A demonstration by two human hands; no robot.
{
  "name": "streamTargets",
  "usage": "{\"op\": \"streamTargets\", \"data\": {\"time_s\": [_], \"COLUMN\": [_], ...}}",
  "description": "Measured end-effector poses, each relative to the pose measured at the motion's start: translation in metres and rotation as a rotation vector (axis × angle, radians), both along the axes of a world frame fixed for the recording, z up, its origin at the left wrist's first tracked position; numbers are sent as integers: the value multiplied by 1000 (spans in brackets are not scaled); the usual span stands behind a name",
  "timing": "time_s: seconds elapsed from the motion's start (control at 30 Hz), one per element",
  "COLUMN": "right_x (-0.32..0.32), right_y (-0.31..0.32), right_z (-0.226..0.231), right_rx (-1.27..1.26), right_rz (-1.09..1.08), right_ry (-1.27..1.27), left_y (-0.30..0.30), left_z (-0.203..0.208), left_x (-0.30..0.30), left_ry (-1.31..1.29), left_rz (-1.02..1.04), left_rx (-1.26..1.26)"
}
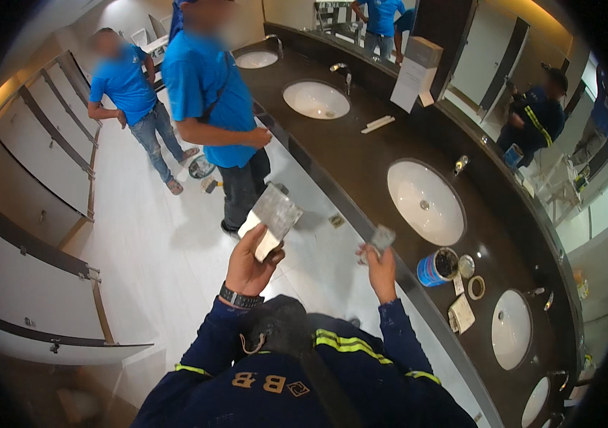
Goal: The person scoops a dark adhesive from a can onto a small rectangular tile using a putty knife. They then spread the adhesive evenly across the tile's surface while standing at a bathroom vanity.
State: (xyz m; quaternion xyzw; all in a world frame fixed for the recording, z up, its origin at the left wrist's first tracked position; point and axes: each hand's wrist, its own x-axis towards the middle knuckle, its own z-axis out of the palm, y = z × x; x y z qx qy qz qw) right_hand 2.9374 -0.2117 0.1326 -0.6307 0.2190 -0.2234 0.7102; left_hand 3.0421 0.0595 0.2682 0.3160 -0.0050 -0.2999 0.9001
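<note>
In front of my chest, my left hand (250, 265) is closed around the lower edge of a flat grey plate (280, 211), tilted upward. A cream-coloured area covers the plate's lower corner; I cannot tell if it is putty or part of the plate. My right hand (382, 268), farther right beside the counter edge, is wrapped round a small scraper (384, 237) with a smeared, pale grey blade pointing up. Its handle is mostly hidden by my fingers. The plate and the scraper are well apart.
A dark counter (361, 158) with white basins (418, 210) runs along my right. On it stand a blue can (429, 271), a tape roll (476, 287), a folded cloth-like piece (461, 314) and a tall box (412, 77). Two people in blue shirts (208, 85) stand ahead; stall doors (40, 207) line the left.
</note>
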Motion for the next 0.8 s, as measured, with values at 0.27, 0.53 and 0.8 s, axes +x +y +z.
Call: {"op": "streamTargets", "data": {"time_s": [0.27,0.53,0.8], "right_x": [15,5,-4], "right_y": [42,8,-3], "right_z": [159,127,172], "right_rx": [-1019,-1206,-82], "right_rz": [27,362,262], "right_ry": [-377,-268,-43], "left_y": [-56,-47,-25], "left_z": [52,51,62], "left_x": [-44,-52,-44], "left_ry": [-157,-171,-227], "left_rz": [-84,-203,-188], "left_rx": [104,81,193]}}
